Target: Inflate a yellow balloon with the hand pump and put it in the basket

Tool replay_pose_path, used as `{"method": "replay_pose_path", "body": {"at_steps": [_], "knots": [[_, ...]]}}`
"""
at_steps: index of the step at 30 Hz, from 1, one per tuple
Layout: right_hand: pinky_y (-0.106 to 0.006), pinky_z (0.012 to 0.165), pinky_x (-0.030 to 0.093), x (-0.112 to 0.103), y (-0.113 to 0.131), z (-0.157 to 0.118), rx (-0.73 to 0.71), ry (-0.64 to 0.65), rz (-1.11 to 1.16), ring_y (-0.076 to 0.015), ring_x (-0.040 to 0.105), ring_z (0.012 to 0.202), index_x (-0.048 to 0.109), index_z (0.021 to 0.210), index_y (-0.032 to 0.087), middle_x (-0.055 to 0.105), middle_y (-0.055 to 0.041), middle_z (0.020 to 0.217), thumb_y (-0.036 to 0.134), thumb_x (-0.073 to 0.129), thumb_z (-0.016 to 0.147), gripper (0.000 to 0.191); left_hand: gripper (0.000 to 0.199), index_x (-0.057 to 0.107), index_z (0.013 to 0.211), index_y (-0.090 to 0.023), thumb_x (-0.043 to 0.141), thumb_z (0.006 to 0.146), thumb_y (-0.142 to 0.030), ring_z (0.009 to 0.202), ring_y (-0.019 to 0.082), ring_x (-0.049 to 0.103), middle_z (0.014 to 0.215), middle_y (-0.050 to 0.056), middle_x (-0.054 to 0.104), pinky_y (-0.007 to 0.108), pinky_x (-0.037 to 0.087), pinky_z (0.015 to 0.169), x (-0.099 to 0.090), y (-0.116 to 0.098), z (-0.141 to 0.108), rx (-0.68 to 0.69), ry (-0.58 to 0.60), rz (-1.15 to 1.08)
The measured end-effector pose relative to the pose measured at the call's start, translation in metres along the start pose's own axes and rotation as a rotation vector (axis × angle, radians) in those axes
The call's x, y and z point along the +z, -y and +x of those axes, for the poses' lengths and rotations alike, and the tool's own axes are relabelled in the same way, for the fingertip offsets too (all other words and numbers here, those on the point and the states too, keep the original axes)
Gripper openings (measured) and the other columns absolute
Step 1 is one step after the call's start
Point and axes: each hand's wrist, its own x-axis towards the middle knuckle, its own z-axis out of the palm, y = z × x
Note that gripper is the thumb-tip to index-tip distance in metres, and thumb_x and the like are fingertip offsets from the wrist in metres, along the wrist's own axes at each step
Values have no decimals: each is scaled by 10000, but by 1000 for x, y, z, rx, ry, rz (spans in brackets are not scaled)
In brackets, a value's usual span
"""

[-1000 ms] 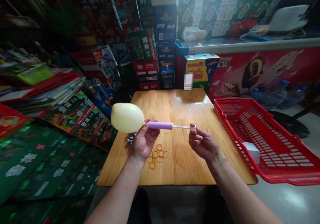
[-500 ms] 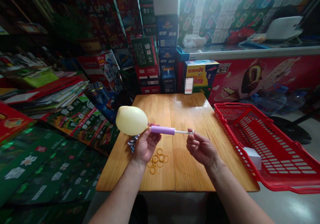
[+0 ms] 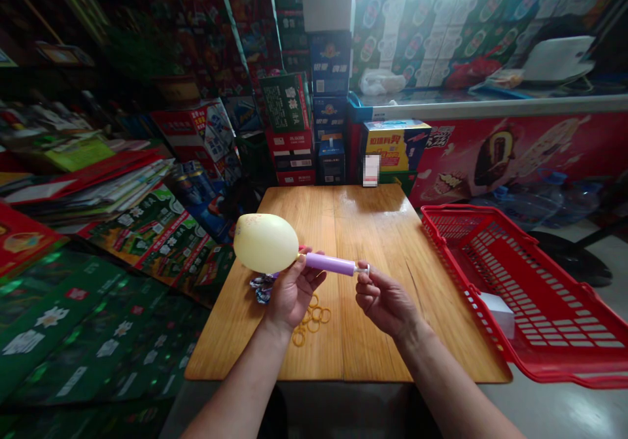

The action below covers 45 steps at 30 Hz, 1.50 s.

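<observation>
A pale yellow, partly inflated balloon [image 3: 265, 243] sits on the nozzle end of a purple balloon pump [image 3: 330, 264]. My left hand [image 3: 294, 292] is closed around that end, thumb and fingers pinching the balloon's neck against the pump. The ring handle at the pump's other end is gripped by my right hand [image 3: 385, 298], and only a short bit of rod shows. Under my left hand lie several yellow rings [image 3: 314, 315] like rubber bands, partly hidden by it. Left of the hand is a crumpled patterned cloth-like thing [image 3: 262, 288].
The wooden table [image 3: 373, 354] carries these things. At its right edge stands a red plastic basket [image 3: 549, 256] with a white box [image 3: 498, 315] inside. Stacked cartons [image 3: 330, 66] and a yellow-red box [image 3: 392, 148] stand behind; green cartons [image 3: 98, 334] fill the left.
My right hand has moved left, pushing the pump's rod almost fully in. The pump and balloon have shifted slightly right and down, and the pump tilts more. The balloon looks somewhat fuller.
</observation>
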Motion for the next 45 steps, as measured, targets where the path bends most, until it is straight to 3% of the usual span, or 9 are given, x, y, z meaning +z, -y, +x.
{"method": "replay_pose_path", "body": {"at_steps": [5,13,21,29,38,45], "knots": [[-127,458,400,-3,15,0,-92,11,1,-27,443,480,640,1016,160,620,41,685,140,780,799,259,263,683,1122,-219,722,865,-254,1028,220,709,1146,91,737,360,592,857,-5,-12,4,75,-38,-42],[-138,474,427,0,-18,7,12,-11,22,-30,453,483,634,1008,164,634,29,701,164,782,823,237,282,664,1170,-221,693,891,-249,1008,216,713,1148,98,734,361,588,852,1,6,-5,-38,-4,-4],[-138,467,394,-6,13,4,-89,15,-3,-30,442,483,638,1022,145,612,37,685,135,765,811,246,257,683,1116,-213,720,863,-235,1008,222,713,1135,94,740,344,600,823,-10,-13,4,59,-21,-30],[-147,473,414,-4,-22,10,5,-24,27,-35,447,487,629,1032,151,621,20,699,162,752,850,220,281,661,1171,-203,687,895,-245,1014,222,710,1154,107,731,394,584,879,-3,4,-5,-44,-17,-5],[-145,458,404,-11,16,6,-88,10,70,-35,443,486,637,1021,135,604,27,684,110,764,810,247,297,661,1162,-206,709,871,-235,1042,226,702,1159,99,730,376,584,886,-15,-18,4,70,-31,-39],[-148,476,406,-5,-22,9,-5,-36,31,-34,456,501,634,1039,146,612,22,696,159,781,827,258,288,652,1194,-216,671,909,-249,1032,222,703,1176,96,722,401,579,887,-5,3,-5,-30,-16,-23]]}}
